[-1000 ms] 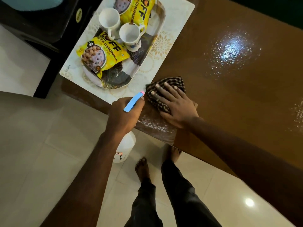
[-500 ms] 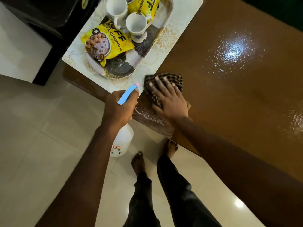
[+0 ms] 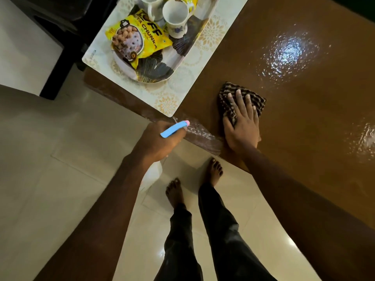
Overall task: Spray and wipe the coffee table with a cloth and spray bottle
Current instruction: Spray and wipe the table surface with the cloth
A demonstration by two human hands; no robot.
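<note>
Your right hand (image 3: 241, 126) presses flat, fingers spread, on the dark checked cloth (image 3: 241, 99), which lies on the glossy brown tabletop (image 3: 304, 118) just right of the pale floral placemat (image 3: 178, 94). Your left hand (image 3: 160, 138) has its grip clamped around the white spray bottle with a blue trigger head (image 3: 174, 129) (off the tabletop's edge, below the placemat).

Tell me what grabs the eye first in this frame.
The yellow snack packet on the patterned tray at the table's far-left corner stands out most, with two white cups beside it. Near the front edge, the right hand presses a checked cloth flat on the brown coffee table, while the left hand grips a spray bottle with a blue head just off the edge. Wet glare shines further back.
</note>
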